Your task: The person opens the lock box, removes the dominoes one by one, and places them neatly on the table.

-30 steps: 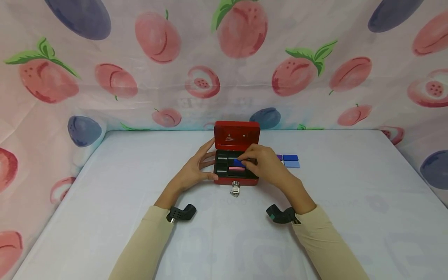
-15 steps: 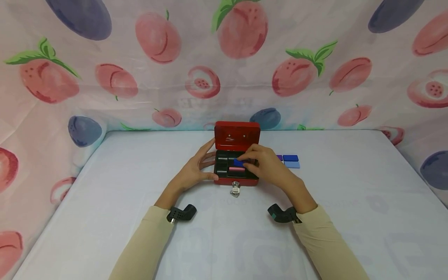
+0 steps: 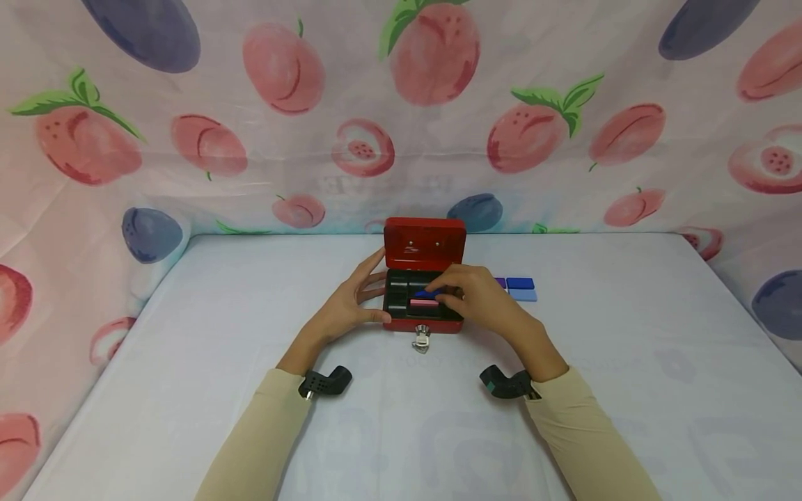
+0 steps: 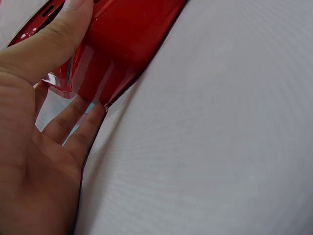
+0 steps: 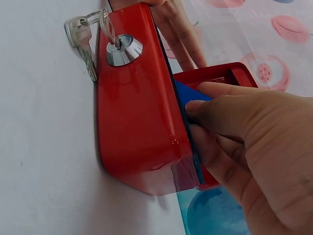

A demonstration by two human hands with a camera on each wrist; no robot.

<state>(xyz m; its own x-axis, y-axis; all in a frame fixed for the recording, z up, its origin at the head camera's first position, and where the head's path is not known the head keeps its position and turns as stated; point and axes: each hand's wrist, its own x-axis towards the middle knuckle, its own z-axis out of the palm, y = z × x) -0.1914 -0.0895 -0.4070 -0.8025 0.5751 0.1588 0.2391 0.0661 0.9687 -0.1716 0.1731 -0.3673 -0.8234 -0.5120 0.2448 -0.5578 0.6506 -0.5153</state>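
Observation:
A red cash box [image 3: 404, 325] stands with its lid up in the head view, its black compartmented tray [image 3: 396, 305] showing. My left hand [image 3: 344, 303] lies against the box's left side, thumb at the front corner and fingers spread towards the lid. In the left wrist view, straight fingertips touch the red wall [image 4: 122, 49]. Over the tray, my right hand [image 3: 479, 296] pinches a flat blue block [image 5: 186, 92] between thumb and fingers, with its lower edge hidden by the box wall. A pink block [image 3: 424, 303] sits in the tray, just in front of the blue one.
Blue [image 3: 520, 283], light blue [image 3: 523, 295] and purple blocks [image 3: 500, 282] lie on the white tabletop [image 3: 601, 306] right of the box. Keys [image 5: 80, 36] hang from the lock [image 5: 124, 50] on the front. A fruit-print cloth [image 3: 301, 153] rises behind.
My right fingers have sunk slightly towards the tray with the blue block, which now sits lower and flatter, close behind the pink one. The left hand has stayed in place.

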